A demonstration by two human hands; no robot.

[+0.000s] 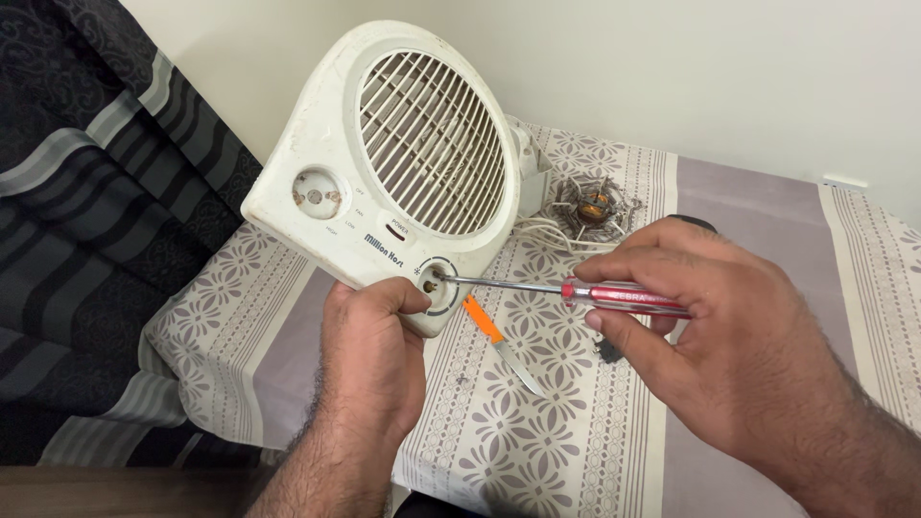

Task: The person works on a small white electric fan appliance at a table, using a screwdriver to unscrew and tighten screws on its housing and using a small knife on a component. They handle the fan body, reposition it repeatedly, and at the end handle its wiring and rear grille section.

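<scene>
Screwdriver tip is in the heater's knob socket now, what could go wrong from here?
1. The screwdriver tip sits beside the left hand thumb; a slip could jab it.
2. The heater is tilted at the table edge, steadied by one hand only; pushing could tip it.
3. The orange-handled knife lies bare under the tool, close to both hands.

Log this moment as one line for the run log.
left hand: steadies white fan heater | right hand: holds red screwdriver, tip in knob socket | table: orange-handled knife

Cream fan heater (403, 163); red-handled screwdriver (576, 291); orange-handled knife (501, 343); grey floral tablecloth (576, 432).
</scene>
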